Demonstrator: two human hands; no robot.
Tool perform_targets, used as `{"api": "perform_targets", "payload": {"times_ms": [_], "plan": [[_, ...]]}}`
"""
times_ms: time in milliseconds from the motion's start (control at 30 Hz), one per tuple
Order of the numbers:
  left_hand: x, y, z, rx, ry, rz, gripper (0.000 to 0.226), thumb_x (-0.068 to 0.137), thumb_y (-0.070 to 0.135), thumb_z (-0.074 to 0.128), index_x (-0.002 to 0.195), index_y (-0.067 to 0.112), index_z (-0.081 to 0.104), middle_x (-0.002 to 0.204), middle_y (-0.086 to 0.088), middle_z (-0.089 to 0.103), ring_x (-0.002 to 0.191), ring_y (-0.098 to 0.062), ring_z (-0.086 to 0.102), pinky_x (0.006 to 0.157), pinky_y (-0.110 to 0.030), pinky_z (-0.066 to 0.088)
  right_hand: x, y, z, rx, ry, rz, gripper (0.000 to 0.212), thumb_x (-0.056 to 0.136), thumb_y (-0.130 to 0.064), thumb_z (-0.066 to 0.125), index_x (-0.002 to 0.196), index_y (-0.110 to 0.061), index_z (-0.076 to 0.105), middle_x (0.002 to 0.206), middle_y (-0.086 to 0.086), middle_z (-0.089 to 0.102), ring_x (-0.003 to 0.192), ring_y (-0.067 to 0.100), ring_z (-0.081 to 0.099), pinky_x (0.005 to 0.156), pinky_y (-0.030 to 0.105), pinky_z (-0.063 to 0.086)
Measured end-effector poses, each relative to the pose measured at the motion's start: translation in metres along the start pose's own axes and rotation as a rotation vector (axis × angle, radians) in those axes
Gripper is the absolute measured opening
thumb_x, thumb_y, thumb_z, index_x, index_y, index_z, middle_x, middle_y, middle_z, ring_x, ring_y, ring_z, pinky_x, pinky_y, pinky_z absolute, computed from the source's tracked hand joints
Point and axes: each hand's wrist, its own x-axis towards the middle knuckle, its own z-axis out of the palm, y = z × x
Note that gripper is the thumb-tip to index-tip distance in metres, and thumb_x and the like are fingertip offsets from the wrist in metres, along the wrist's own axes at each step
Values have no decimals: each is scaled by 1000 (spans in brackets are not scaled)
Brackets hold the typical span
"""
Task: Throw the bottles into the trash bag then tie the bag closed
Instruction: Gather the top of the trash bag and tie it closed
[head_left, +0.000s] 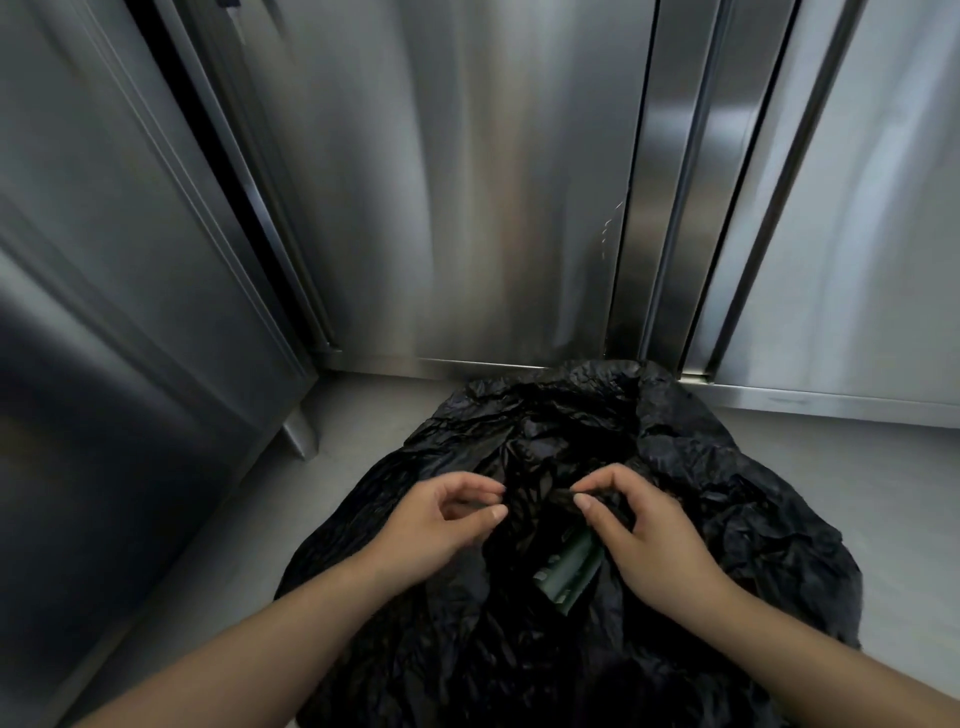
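Observation:
A crumpled black trash bag (727, 519) lies on the floor in front of me with its mouth facing up. Through the opening, just below my right thumb, part of a dark green bottle (571, 569) shows inside the bag. My right hand (644, 540) pinches a fold of the bag's rim between thumb and forefinger. My left hand (441, 525) is at the left side of the opening with its fingers curled and its fingertips at the plastic's edge. I cannot tell whether it holds the plastic. Any other bottles are hidden.
Stainless steel cabinet doors (467, 182) stand close behind the bag, and another steel unit (104, 338) with a metal foot (301, 434) is on the left. Pale grey floor (857, 467) shows on both sides of the bag.

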Motion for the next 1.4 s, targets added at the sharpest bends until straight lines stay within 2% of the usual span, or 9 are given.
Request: {"api": "perform_targets", "payload": {"times_ms": [167, 300, 467, 600, 800, 1000, 1200, 1267, 1400], "plan": [[9, -26, -52, 76, 186, -65, 14, 81, 18, 70, 85, 32, 68, 87, 6, 69, 73, -4, 63, 59, -16, 49, 7, 6, 5, 1, 20, 27, 8, 89, -28, 59, 84, -35, 57, 73, -4, 62, 66, 17, 58, 62, 34, 45], [7, -50, -76, 139, 152, -123, 14, 83, 15, 67, 87, 29, 67, 83, 8, 67, 65, 3, 61, 56, -13, 48, 8, 4, 29, -36, -20, -10, 9, 88, -27, 60, 86, -35, 56, 76, -11, 63, 75, 2, 59, 61, 14, 43], [-3, -71, -107, 268, 144, -134, 14, 82, 10, 67, 89, 22, 66, 83, 5, 65, 60, 1, 58, 52, -5, 40, 20, -9, 80, -22, -142, -63, 6, 89, -28, 59, 92, -31, 54, 91, -18, 62, 92, -7, 55, 74, 7, 40], [-15, -93, -132, 296, 213, -194, 12, 85, 9, 64, 93, 19, 65, 87, 1, 64, 67, -6, 56, 54, -5, 41, 25, -12, 114, -15, -236, -47, 14, 90, -31, 57, 90, -41, 48, 97, -21, 58, 100, -12, 50, 79, 1, 35], [-39, -134, -156, 352, 293, -271, 16, 86, 8, 63, 102, 11, 64, 102, -8, 64, 91, -16, 60, 69, -4, 42, 24, -2, 143, -41, -294, -8, 10, 91, -34, 54, 93, -41, 47, 101, -22, 56, 103, -14, 46, 82, 3, 36], [-53, -169, -180, 622, 355, -262, 27, 85, 18, 64, 112, 19, 60, 119, -3, 53, 115, -16, 46, 96, -26, 35, 28, 4, 162, -74, -283, 19, 14, 90, -33, 55, 90, -43, 46, 99, -22, 56, 101, -14, 47, 80, 2, 36], [-60, -194, -190, 645, 401, -301, 41, 83, 19, 65, 123, 13, 54, 127, -7, 53, 120, -22, 46, 98, -26, 34, 27, 9, 168, -89, -262, 33, 8, 86, -37, 55, 89, -40, 49, 96, -22, 58, 95, -7, 53, 77, 7, 40], [-61, -203, -191, 631, 404, -363, 45, 83, 20, 65, 125, 13, 51, 131, -10, 51, 123, -24, 45, 99, -26, 33, 27, 10, 170, -91, -259, 29, 10, 87, -33, 57, 89, -39, 49, 96, -21, 58, 98, -14, 50, 77, 3, 37], [-66, -221, -197, 547, 380, -560, 57, 84, 26, 64, 135, 17, 41, 136, -16, 47, 123, -29, 48, 100, -30, 37, 27, 7, 172, -94, -259, 37, 17, 89, -26, 59, 90, -39, 49, 97, -19, 59, 99, -12, 51, 76, 3, 37]]}}
